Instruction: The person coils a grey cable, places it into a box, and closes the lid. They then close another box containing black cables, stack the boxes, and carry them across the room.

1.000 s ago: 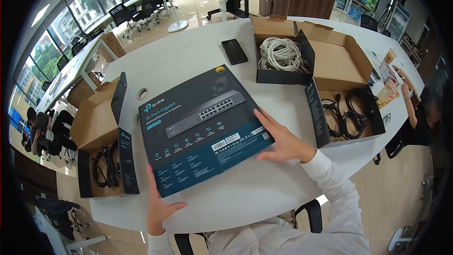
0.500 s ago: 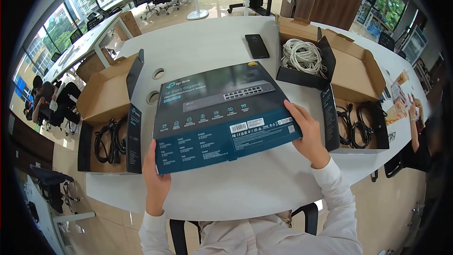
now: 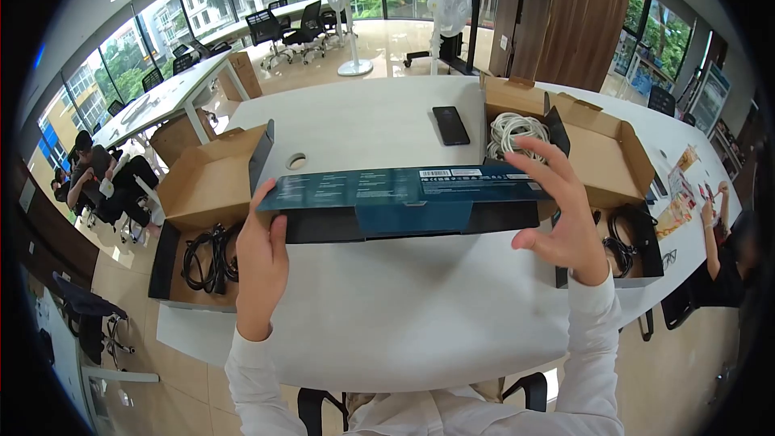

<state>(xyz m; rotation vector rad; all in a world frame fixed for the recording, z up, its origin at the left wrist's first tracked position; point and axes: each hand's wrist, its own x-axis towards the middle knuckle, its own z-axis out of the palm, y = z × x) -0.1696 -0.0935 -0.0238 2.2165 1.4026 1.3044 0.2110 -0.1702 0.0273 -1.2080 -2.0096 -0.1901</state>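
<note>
A dark teal network switch box [image 3: 413,215] is tilted so that its long narrow side faces me, with a flap at the middle. My left hand [image 3: 262,262] grips its left end, fingers on the outer side and thumb at the front. Around the right end, my right hand [image 3: 563,208] is open with thumb and fingers spread; whether its fingertips touch the box cannot be made out. Behind that hand, white cable [image 3: 507,131] lies coiled in an open carton.
Open cartons with black power cords stand left [image 3: 206,262] and right [image 3: 620,254]. A black phone [image 3: 450,126] and a tape roll [image 3: 296,161] lie on the white table [image 3: 420,307]. People sit at far left [image 3: 113,173] and far right [image 3: 714,250].
The box has tipped from showing its broad printed face to its narrow side. My right hand has loosened and spread its fingers. My head view has risen slightly.
</note>
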